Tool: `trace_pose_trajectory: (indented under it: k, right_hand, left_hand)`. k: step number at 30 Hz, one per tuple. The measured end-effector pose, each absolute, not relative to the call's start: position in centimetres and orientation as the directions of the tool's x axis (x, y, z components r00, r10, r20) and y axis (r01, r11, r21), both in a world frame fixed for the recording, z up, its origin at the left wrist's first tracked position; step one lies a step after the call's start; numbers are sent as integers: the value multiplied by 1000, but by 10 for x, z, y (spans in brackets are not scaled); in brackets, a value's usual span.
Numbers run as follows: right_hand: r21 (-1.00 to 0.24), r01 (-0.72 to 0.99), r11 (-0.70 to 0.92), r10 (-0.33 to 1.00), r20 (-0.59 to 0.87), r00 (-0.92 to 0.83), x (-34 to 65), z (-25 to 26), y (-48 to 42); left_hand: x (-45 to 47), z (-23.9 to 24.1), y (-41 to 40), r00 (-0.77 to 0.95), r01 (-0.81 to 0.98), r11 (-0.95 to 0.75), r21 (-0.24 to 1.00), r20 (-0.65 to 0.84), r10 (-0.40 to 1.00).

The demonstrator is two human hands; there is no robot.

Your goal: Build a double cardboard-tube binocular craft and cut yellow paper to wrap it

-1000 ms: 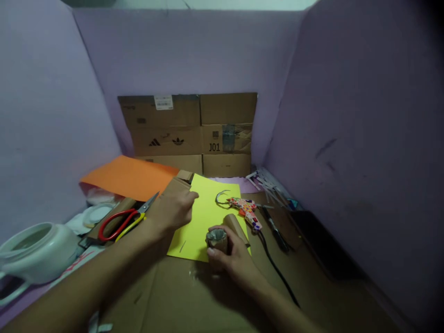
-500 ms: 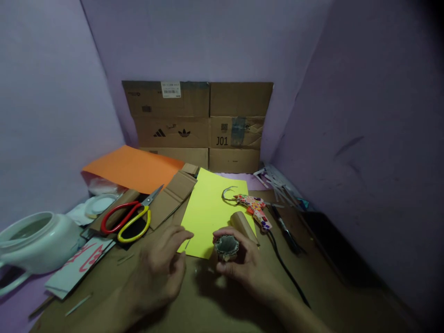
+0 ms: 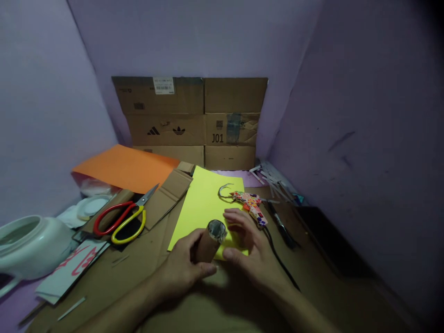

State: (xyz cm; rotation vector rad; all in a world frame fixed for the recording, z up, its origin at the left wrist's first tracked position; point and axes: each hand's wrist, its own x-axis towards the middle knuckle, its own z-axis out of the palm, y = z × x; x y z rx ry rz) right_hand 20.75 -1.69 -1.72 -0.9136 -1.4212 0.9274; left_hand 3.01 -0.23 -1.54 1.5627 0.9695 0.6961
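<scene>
My left hand (image 3: 183,270) is closed round a brown cardboard tube (image 3: 207,244) and holds it tilted, its crumpled grey end (image 3: 217,230) pointing up and away from me. Just to the right of the tube, my right hand (image 3: 248,245) hovers over the near edge of a yellow paper sheet (image 3: 203,203). Its fingers are curved and apart, and its thumb is close to the tube's end. I see nothing gripped in it. A glue gun with a coloured pattern (image 3: 251,206) lies just beyond my right fingers, on the yellow sheet's right edge.
Red and yellow scissors (image 3: 121,219) lie to the left beside a folded cardboard strip (image 3: 168,194). An orange sheet (image 3: 125,166), a white pot (image 3: 27,245) and flattened boxes (image 3: 190,120) stand further off. A black cable (image 3: 277,263) and pen (image 3: 280,226) lie on the right.
My left hand came back from the cardboard strip and took the tube. My right hand let go of the tube and now sits beside it, covering the second tube seen earlier.
</scene>
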Motion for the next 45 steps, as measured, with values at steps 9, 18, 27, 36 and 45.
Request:
trace_pose_trajectory:
  k: [9, 18, 27, 36, 45]
  right_hand:
    - [-821, 243, 516, 852, 464, -242, 208, -17, -24]
    - [-836, 157, 525, 840, 481, -250, 208, -7, -30]
    - [-873, 311, 376, 908, 414, 61, 239, -4, -17]
    - [-725, 688, -24, 980, 119, 159, 238, -17, 16]
    - [-966, 188, 179, 982, 165, -87, 216, -16, -38]
  left_hand:
    - [33, -9, -28, 350, 487, -91, 869, -99, 931]
    - [27, 6, -12, 471, 476, -249, 843, -5, 882]
    - [21, 5, -7, 233, 462, -183, 868, 80, 969]
    - [14, 2, -4, 262, 394, -71, 916, -38, 964]
    - [20, -11, -24, 317, 433, -88, 897, -60, 947]
